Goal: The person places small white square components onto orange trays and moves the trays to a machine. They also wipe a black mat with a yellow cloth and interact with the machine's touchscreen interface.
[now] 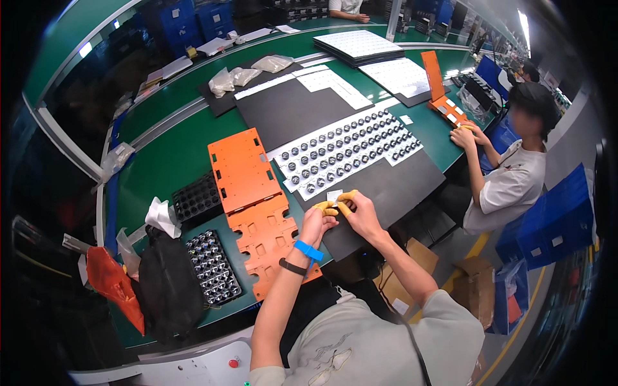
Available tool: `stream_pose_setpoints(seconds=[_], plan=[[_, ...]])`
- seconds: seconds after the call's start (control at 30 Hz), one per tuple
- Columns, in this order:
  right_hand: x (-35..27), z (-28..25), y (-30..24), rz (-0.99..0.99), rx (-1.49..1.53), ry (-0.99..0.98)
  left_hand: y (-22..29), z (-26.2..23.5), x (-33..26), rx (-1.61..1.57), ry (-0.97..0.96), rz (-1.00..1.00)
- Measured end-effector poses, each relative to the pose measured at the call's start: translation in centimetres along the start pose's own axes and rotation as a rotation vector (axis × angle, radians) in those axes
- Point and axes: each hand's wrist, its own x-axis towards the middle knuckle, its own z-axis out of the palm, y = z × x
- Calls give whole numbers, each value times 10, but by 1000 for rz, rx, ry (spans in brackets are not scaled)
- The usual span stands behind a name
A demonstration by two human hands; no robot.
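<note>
- Sitting at nine o'clock from your hands, a black bag (168, 283) and an orange bag (114, 283) lie at the bench edge, with a crumpled white cloth (161, 217) just above them.
- Beside the black bag, at its three o'clock, you have a black tray of small metal parts (212, 267); an empty black tray (197, 198) lies at its twelve o'clock.
- Two orange plates (254, 199) lie across the green bench (161, 161), near your left wrist.
- Your left hand (317, 224), with a blue wrist strap and yellow finger cots, pinches a small white square piece (335, 196) from its left side.
- Your right hand (360, 215), also in yellow cots, grips the same piece from its right; the two hands touch over the black mat (399, 186).
- At twelve o'clock from your hands, a white sheet with rows of dark round parts (351, 151) lies on the mat, just beyond the piece.
- At two o'clock, well apart, another person (508, 174) sits with hands at an orange fixture (447, 106).
</note>
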Motion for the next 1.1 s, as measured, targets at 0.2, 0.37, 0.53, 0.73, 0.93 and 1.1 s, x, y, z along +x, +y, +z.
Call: stream_pose_setpoints(seconds=[0.2, 0.37, 0.53, 0.73, 0.93, 1.1], plan=[[4, 1, 3, -113, -1, 199, -1, -2, 0, 41, -12, 18], [26, -48, 36, -217, -273, 287, 4, -3, -5, 63, -26, 15], [25, -97, 68, -302, -450, 324, 4, 2, -7, 110, -31, 14], [7, -103, 82, -200, -474, 331, 7, 2, -9, 109, -31, 25], [28, -89, 82, -108, -534, 280, 7, 0, -8, 103, -34, 19], [50, -94, 96, -179, -591, 289, 9, 1, -10, 111, -24, -4]])
